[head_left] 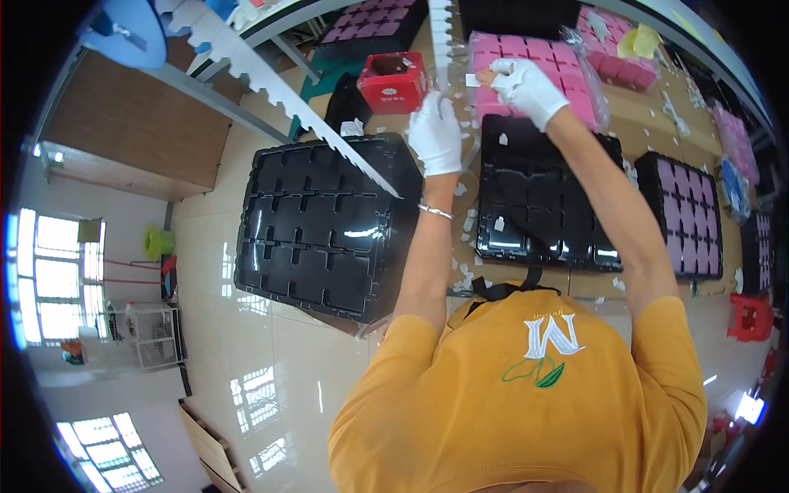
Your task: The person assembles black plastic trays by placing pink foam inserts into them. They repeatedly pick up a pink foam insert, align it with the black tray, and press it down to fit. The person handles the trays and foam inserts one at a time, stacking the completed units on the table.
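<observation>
My left hand (436,135), in a white glove, is raised with its fingers drawn together at the lower end of a white notched strip (441,41). My right hand (530,92), also gloved, bends over a pink block sheet (567,70) wrapped in clear plastic. Its fingers pinch together, and a small white piece (472,80) sticks out beside the fingertips. Below both hands lies a black compartmented tray (526,193) with a few white scraps on it. A red box (392,82) stands left of my left hand.
A stack of black trays (316,226) stands at the left, crossed by a long white toothed strip (288,94). Trays with pink-purple blocks (689,214) are at the right. White scraps litter the brown tabletop (468,177). A red stool (749,318) stands far right.
</observation>
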`<state>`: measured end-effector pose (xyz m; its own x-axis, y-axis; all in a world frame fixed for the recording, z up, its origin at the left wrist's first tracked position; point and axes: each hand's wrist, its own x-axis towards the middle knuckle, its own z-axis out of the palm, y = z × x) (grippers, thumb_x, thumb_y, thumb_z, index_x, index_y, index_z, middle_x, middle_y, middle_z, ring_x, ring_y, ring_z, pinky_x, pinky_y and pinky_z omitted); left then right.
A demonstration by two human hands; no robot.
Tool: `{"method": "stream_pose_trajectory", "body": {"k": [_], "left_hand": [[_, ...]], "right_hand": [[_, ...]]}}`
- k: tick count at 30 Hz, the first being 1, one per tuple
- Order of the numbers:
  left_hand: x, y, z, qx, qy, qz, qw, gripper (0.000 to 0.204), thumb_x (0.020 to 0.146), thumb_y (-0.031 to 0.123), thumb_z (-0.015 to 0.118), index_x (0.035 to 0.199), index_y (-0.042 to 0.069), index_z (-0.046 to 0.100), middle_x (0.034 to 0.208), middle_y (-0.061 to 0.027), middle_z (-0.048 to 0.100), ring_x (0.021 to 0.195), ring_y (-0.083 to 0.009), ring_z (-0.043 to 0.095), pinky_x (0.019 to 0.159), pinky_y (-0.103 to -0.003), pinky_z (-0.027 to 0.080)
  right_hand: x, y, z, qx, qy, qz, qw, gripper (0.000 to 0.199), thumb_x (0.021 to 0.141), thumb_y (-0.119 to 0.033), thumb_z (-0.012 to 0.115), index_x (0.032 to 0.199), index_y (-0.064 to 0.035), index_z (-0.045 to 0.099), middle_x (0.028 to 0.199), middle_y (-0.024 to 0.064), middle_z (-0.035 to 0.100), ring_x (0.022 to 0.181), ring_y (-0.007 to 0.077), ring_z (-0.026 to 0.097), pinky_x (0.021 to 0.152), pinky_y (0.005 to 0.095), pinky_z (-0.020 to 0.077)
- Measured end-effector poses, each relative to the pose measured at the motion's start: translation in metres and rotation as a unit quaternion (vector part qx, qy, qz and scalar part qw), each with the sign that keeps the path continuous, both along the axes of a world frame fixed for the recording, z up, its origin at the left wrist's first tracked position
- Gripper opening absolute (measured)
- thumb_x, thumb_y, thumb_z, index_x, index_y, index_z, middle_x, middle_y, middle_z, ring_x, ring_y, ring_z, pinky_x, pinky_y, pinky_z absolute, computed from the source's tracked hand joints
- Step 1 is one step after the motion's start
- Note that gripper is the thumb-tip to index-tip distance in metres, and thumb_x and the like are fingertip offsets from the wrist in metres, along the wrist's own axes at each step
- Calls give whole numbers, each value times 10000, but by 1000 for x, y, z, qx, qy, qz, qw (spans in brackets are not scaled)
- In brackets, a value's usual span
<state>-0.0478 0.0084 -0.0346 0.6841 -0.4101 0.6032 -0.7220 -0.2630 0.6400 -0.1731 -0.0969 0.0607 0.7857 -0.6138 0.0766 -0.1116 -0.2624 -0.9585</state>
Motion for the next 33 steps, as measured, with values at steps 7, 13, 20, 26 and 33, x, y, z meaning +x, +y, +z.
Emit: {"method": "stream_pose_trajectory", "body": {"k": [7,13,20,26,33], "left_hand": [[-10,27,-21,-103,169,-104,975,306,810,79,613,1099,-20,588,868,-161,674,714,-273,672,682,-344,536],[-36,55,-37,14,3,-30,999,383,798,90,647,1148,-35,552,1102,-198,604,1007,-344,595,885,-400,465],[-85,108,-58,166,-83,-154,970,387,773,76,674,1123,-35,554,1206,-220,559,1148,-408,501,975,-452,407],[-105,135,-88,260,29,-119,958,652,702,243,776,1226,-44,516,1350,-233,448,1287,-399,374,1063,-448,318],[-121,107,-97,363,163,-47,916,984,694,436,778,1391,-82,316,1454,-334,265,1385,-409,248,1134,-410,240]], "right_hand": [[-186,-6,-46,-28,168,164,972,206,859,-168,647,778,-18,531,706,10,467,792,136,642,617,280,423],[-308,-12,-129,-287,365,124,877,80,688,-121,684,671,-60,635,707,129,602,694,300,617,642,377,481],[-295,-4,-148,-404,411,64,815,142,653,-147,733,690,-52,635,746,139,613,763,335,618,660,422,470],[-334,25,-162,-459,356,-48,812,256,703,-96,670,959,-92,662,829,115,551,815,303,571,707,420,446],[-336,63,-154,-494,415,-6,764,336,744,-70,618,1079,-91,637,822,85,555,794,263,573,667,400,446]]}}
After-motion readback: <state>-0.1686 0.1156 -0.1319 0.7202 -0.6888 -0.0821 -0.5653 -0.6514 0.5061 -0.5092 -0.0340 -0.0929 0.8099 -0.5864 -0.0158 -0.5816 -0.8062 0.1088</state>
